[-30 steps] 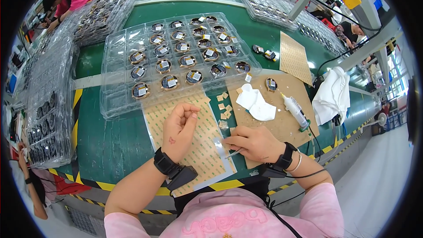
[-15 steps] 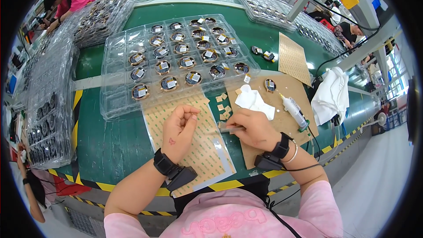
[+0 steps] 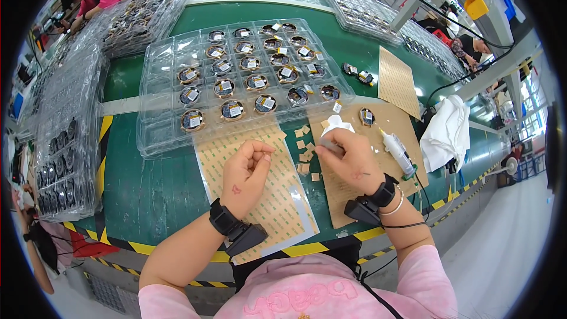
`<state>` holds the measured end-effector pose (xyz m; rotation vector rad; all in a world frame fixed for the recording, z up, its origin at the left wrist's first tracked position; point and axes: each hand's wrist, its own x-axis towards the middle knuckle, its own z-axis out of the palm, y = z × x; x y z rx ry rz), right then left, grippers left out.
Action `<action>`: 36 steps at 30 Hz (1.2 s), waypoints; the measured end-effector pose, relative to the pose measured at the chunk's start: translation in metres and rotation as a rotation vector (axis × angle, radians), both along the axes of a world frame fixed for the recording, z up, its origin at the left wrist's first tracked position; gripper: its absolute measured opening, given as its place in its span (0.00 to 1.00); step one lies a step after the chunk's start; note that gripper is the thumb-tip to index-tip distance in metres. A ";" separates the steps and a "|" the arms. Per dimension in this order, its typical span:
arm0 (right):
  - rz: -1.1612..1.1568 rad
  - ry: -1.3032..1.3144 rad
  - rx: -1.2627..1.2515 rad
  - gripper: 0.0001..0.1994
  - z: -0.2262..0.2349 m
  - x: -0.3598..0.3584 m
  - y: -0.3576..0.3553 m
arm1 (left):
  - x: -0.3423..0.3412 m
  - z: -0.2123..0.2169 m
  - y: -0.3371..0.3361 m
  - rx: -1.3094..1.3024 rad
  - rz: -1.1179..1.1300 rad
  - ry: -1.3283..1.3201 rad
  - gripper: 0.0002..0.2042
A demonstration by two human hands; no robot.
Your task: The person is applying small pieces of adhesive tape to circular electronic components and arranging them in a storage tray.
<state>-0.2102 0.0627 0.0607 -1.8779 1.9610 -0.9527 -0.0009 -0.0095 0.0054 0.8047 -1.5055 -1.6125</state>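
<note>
Tan sheet [image 3: 280, 201] is lying beneath your left hand [image 3: 245, 180], its fingers curling narrowly, any hold unclear, while your right hand [image 3: 352, 162], pinching a grey tool [image 3: 333, 147], is drawing rightward, leaving loose tan squares [image 3: 303, 168] uncovered alongside.

The green table [image 3: 147, 201] is showing a smooth, glossy surface and is catching pale reflections. The clear plastic tray [image 3: 160, 71] is gleaming along its moulded ridges, and the round modules [image 3: 265, 104] are showing shiny, metallic-looking rims. The tan printed sheet [image 3: 260, 212] is looking papery and smooth, while the brown board [image 3: 342, 208] is appearing matt, like cardboard. The small tan squares [image 3: 303, 168] are looking papery too. The white cloth [image 3: 446, 133] is bunching in soft, matt folds; the white pen-shaped tool [image 3: 397, 149] is presenting smooth plastic. The pink shirt [image 3: 295, 289] is showing soft, matt fabric.
</note>
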 end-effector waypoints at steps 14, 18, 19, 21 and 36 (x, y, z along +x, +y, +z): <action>0.100 0.094 -0.023 0.08 0.012 -0.038 -0.093 | 0.003 -0.003 0.015 0.045 -0.015 -0.053 0.04; 0.083 0.204 0.061 0.10 0.005 -0.051 -0.123 | 0.003 -0.002 0.014 0.039 -0.011 -0.047 0.05; 0.091 0.253 0.122 0.11 0.004 -0.053 -0.127 | 0.002 -0.002 0.014 0.043 -0.016 -0.050 0.05; 0.107 0.302 0.180 0.11 0.006 -0.050 -0.132 | 0.003 -0.003 0.015 0.044 -0.013 -0.053 0.05; 0.135 0.320 0.036 0.11 0.000 -0.041 -0.120 | 0.001 -0.006 0.009 0.037 -0.005 -0.035 0.04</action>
